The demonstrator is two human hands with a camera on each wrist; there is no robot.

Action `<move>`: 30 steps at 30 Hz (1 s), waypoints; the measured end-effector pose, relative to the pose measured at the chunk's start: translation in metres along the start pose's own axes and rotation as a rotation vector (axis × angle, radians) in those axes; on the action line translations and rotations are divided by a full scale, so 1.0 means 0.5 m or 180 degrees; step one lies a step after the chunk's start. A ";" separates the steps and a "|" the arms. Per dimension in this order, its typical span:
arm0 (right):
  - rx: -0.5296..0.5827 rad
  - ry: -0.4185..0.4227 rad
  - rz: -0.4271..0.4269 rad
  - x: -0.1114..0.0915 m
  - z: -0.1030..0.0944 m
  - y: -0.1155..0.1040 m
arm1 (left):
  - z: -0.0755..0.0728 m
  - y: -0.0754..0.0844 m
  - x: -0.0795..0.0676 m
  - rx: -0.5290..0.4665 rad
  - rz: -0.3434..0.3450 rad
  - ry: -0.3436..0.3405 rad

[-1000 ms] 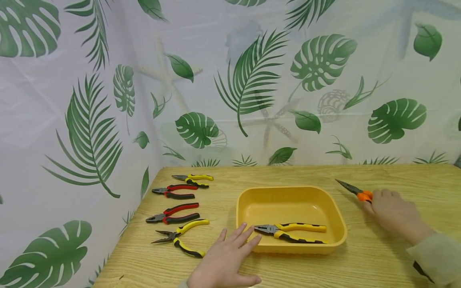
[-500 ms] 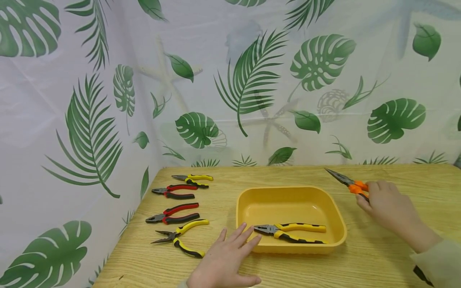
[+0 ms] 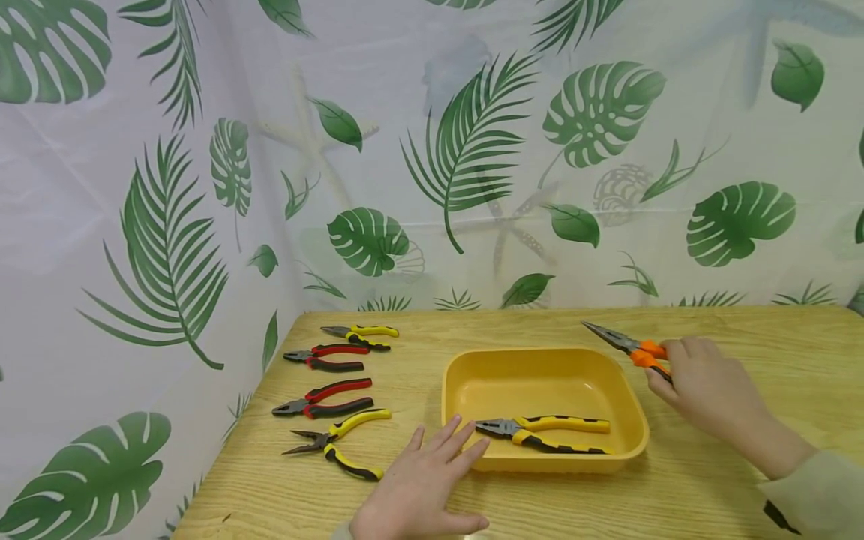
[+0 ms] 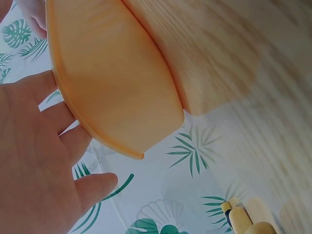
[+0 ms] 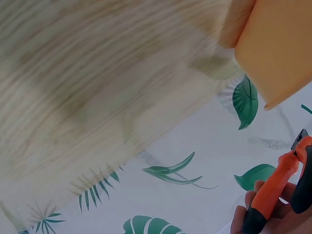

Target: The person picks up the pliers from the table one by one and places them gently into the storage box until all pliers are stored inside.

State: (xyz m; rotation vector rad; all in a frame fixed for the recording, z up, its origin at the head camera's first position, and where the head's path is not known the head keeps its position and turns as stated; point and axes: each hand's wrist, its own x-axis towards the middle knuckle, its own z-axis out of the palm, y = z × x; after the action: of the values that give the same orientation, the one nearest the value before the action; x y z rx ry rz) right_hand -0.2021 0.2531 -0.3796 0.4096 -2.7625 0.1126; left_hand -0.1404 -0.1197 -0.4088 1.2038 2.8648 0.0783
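Note:
My right hand grips the handles of orange-and-black long-nose pliers, whose dark tips point up and left near the back right corner of a yellow plastic bin. In the right wrist view, fingers curl round the orange handles. With fingers spread straight, my left hand touches the bin's front left rim. The left wrist view has those fingertips along the bin's edge. Inside the bin lie yellow-and-black combination pliers, jaws toward the left.
On the table's left lie yellow-and-black long-nose pliers, two pairs of red-and-black pliers and, nearest me, another yellow-and-black pair with handles spread. A leaf-patterned curtain stands behind the wooden table and along its left side.
My right hand has lifted the orange long-nose pliers and carried them left toward the bin. My left hand has stayed at the bin's rim.

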 end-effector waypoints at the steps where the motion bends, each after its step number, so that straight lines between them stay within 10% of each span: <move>1: -0.0001 0.0013 -0.0014 0.001 -0.001 -0.003 | 0.000 0.000 0.000 0.0001 0.0003 0.0003; 30: -0.0163 -0.0005 -0.0366 0.021 0.013 -0.072 | -0.006 0.002 0.001 -0.0051 -0.0023 -0.0063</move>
State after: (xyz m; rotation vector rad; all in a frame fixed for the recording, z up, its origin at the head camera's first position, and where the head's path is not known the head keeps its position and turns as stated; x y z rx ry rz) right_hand -0.2031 0.2152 -0.3810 0.5536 -2.7295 0.0132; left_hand -0.1401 -0.1185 -0.4057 1.1847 2.8459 0.0884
